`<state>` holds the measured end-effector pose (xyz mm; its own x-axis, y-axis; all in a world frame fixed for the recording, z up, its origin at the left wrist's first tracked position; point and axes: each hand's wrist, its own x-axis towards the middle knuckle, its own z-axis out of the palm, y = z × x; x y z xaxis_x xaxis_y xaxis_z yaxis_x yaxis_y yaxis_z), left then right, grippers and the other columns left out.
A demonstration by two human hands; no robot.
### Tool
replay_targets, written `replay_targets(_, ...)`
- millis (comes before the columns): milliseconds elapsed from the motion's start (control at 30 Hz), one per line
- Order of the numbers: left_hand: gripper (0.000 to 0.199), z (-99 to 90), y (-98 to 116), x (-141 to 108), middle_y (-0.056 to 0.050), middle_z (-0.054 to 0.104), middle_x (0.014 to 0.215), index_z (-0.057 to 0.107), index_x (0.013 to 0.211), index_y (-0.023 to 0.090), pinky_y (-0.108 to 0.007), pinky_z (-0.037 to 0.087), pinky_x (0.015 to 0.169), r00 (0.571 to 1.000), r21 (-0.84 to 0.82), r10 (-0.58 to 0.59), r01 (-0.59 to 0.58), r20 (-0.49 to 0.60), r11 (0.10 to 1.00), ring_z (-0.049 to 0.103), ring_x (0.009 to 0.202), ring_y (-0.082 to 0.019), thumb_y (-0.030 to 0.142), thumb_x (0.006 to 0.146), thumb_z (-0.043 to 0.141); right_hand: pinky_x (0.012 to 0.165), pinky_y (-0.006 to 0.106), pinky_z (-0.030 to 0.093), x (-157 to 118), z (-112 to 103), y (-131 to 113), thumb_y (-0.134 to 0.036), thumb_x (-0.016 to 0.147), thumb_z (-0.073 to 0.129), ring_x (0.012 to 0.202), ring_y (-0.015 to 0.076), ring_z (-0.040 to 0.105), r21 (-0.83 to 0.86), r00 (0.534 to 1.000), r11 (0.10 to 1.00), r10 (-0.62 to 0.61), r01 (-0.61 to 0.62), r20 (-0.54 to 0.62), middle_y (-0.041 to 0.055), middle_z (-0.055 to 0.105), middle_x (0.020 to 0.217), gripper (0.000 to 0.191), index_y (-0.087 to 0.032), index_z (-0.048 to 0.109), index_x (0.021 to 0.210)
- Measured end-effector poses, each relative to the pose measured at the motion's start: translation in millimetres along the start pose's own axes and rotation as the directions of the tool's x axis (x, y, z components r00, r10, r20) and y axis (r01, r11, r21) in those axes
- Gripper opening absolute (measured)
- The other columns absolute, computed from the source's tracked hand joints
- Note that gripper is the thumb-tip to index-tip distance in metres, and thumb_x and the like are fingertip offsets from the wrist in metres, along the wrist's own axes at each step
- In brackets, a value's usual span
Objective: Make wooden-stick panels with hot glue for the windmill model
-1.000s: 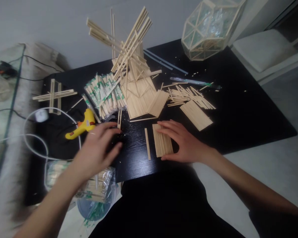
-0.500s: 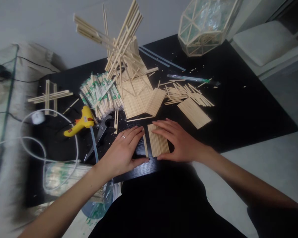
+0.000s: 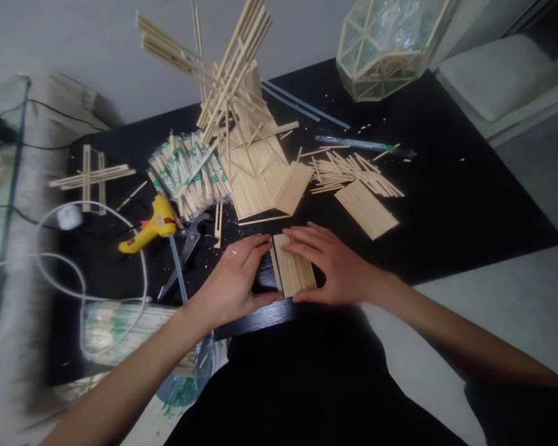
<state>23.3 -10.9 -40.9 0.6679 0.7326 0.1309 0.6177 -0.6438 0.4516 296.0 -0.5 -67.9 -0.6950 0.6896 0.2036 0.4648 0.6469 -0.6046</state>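
Stick panel: (image 3: pixel 297 272) is lying flat near the table's front edge, its sticks running away from the person, far ends leaning slightly left.
Loose stick: (image 3: pixel 276 267) is lying just left of the panel, its long axis running nearly parallel, a thin dark gap showing between.
Left hand: (image 3: pixel 236 275) is pinching the loose stick end to end, thumb near, fingertips far.
Right hand: (image 3: pixel 332 266) is curving over the panel's right side, gripping it between thumb at the near edge and fingers toward the far edge.
Cutting tool: (image 3: pixel 189 248) is resting left of the panel.
Glue gun: (image 3: pixel 151 228) is lying farther left of the panel.
Windmill-like stick model: (image 3: pixel 255 176) is standing beyond the panel.
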Motion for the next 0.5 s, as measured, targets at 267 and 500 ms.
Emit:
replay_targets(267,0.091,1.2,-1.4,0.4,-0.025,0.056,0.146,0.038,0.147,0.016,-0.064,0.051,0.111,0.999,-0.097,-0.031,0.03,-0.007,0.995,0.057,0.136,-0.041,0.044,0.078,0.09,0.129,0.062,0.028,1.9,1.3,-0.4,-0.068,0.084,0.078,0.154,0.0349,0.042,-0.013,1.0,1.0,-0.007,0.008,0.006,0.0202,0.047,0.164,0.089,-0.017,0.052,0.152)
replay_targets(500,0.096,2.4,-2.9,0.6,-0.022,0.057,0.145,0.034,0.151,0.021,-0.063,0.052,0.109,0.999,-0.133,-0.042,0.04,-0.015,0.99,0.059,0.134,-0.041,0.045,0.077,0.091,0.129,0.062,0.027,2.5,1.1,-1.9,-0.068,0.084,0.079,0.155,0.0348,0.041,-0.026,1.0,1.0,-0.001,0.002,0.018,0.0202,0.046,0.164,0.089,-0.018,0.052,0.153)
